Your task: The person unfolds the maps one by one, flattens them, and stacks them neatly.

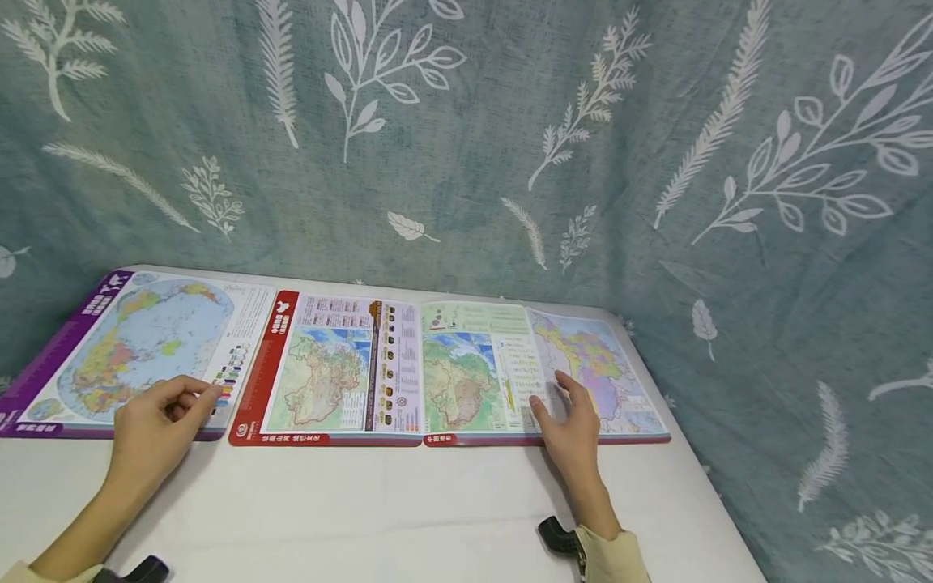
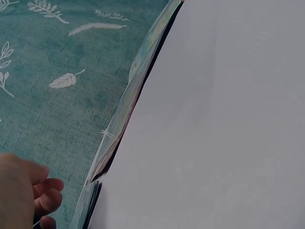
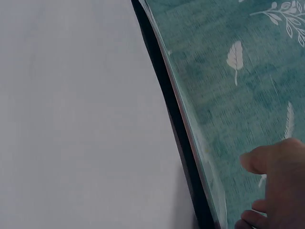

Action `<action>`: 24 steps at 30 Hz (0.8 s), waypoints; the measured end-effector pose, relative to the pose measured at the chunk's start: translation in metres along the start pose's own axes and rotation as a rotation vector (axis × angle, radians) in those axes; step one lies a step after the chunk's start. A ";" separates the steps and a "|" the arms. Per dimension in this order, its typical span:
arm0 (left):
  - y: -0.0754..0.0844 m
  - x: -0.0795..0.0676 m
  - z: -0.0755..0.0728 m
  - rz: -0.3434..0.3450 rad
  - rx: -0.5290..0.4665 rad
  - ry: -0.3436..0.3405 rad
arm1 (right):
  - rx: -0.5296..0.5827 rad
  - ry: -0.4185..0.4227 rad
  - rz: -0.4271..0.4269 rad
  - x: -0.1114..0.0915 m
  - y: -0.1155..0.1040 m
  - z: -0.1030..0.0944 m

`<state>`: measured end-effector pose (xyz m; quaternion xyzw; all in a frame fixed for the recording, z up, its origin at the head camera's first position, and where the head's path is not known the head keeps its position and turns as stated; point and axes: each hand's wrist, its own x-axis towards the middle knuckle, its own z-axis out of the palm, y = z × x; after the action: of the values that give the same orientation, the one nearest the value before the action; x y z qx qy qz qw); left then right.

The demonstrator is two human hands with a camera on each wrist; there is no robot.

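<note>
My left hand [image 1: 156, 421] is over the lower right corner of a purple-edged world map [image 1: 168, 348], its fingers loosely bent with nothing seen between them. In the left wrist view its curled fingers [image 2: 47, 200] show at the lower left. To the right lies a red-edged fold-out map [image 1: 321, 372], spread open with several printed panels. My right hand [image 1: 572, 425] is over its right part, thumb and fingers apart. The right wrist view shows the thumb [image 3: 255, 160] extended. Whether either hand touches the paper cannot be told.
The maps lie side by side on a white-covered table [image 1: 350, 502]. A green cloth with white leaf prints [image 1: 466, 186] hangs behind the table and along its right side. Dark wrist devices [image 1: 557, 536] are on both forearms.
</note>
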<state>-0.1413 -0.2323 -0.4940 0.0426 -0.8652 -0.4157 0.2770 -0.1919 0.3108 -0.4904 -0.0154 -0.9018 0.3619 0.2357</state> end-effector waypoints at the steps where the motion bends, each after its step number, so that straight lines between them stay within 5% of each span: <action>1: -0.001 0.000 -0.001 0.002 0.003 0.007 | 0.011 -0.009 -0.003 0.000 -0.004 0.004; 16: -0.013 0.005 -0.006 0.020 -0.003 0.046 | 0.018 -0.060 -0.143 -0.011 -0.057 0.062; 24: -0.013 0.011 -0.012 -0.037 0.028 0.074 | 0.046 -0.071 -0.262 -0.018 -0.086 0.088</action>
<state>-0.1469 -0.2523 -0.4930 0.0779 -0.8592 -0.4070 0.3002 -0.2023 0.1871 -0.4963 0.1208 -0.8953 0.3489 0.2493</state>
